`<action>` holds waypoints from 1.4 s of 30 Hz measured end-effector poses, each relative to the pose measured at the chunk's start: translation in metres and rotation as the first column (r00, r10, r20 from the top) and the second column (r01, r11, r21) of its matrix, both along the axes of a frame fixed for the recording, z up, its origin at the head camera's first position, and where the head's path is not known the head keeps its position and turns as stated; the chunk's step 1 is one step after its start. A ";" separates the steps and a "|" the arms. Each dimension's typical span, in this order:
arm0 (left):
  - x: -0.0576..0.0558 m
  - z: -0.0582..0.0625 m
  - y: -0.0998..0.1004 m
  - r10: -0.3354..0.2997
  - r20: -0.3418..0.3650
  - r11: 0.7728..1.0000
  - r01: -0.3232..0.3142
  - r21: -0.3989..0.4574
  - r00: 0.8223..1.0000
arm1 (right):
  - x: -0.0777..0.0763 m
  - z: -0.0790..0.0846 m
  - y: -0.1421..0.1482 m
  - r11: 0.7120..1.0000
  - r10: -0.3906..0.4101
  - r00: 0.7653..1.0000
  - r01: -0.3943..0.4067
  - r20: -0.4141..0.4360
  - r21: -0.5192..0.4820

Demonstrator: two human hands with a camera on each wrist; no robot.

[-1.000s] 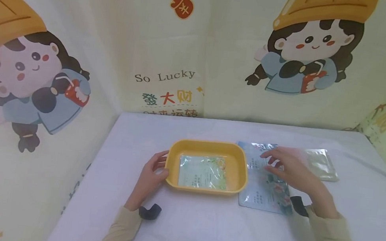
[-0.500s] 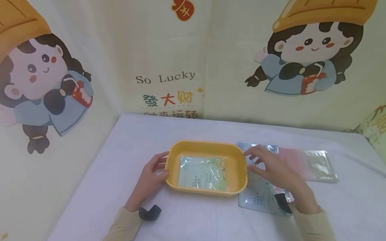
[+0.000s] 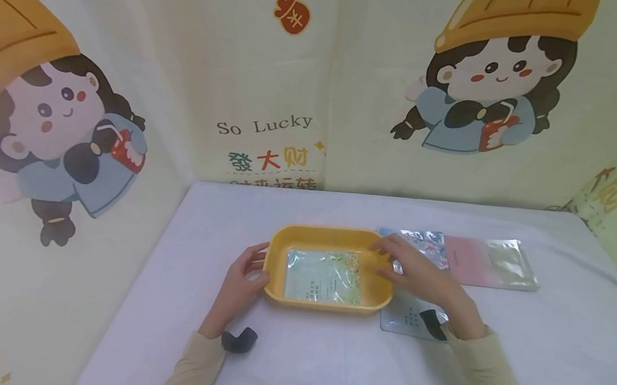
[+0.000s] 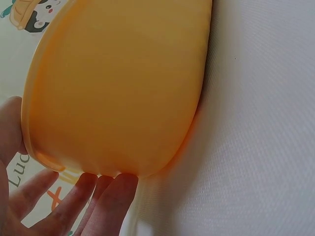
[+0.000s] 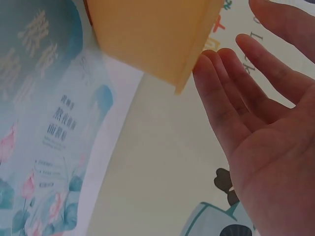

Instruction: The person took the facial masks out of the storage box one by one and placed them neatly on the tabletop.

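A yellow plastic tray (image 3: 304, 304) stands on the white-covered table, with a pale green face mask sachet (image 3: 322, 276) lying flat in it. My left hand (image 3: 239, 286) holds the tray's left end. In the left wrist view, its fingertips (image 4: 125, 189) touch the outer wall while the thumb lies at the rim. Over the tray's right rim, my right hand (image 3: 419, 275) reaches in from the right with its fingers extended and nothing in them. Beneath that hand lies a blue face mask sachet (image 3: 405, 318), partly hidden.
A pink and silver sachet (image 3: 477, 262) lies to the right, beside the blue one's upper part. White cloth covers the table (image 3: 300, 363). A printed curtain (image 3: 358, 154) with cartoon figures rises behind it and along both sides.
My right hand has moved left from above the blue sachet to the tray's right rim, uncovering more of the pink sachet. My left hand and the tray have stayed nearly in place.
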State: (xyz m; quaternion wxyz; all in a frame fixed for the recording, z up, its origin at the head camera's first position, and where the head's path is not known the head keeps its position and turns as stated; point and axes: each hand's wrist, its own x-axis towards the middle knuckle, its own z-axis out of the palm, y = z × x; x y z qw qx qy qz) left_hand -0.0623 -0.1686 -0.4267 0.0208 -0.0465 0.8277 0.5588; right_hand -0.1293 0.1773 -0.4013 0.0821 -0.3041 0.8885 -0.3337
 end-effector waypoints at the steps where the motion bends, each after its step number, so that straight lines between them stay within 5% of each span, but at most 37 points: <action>1: 0.000 0.000 0.000 -0.002 -0.001 1.000 0.002 0.000 1.000 | -0.001 -0.001 -0.002 1.000 0.005 1.000 -0.005 0.001 -0.003; 21: -0.007 -0.007 -0.003 -0.004 0.000 1.000 0.004 0.019 1.000 | -0.008 -0.012 -0.035 0.998 0.062 0.997 -0.062 0.042 -0.009; 34: -0.005 -0.004 -0.003 0.004 0.022 1.000 -0.004 0.017 1.000 | -0.013 -0.024 -0.051 0.993 0.073 0.995 -0.066 -0.070 0.102; 42: -0.014 -0.032 -0.011 0.011 0.001 1.000 -0.011 0.024 1.000 | -0.013 -0.029 -0.058 0.990 0.073 0.988 -0.055 -0.138 0.127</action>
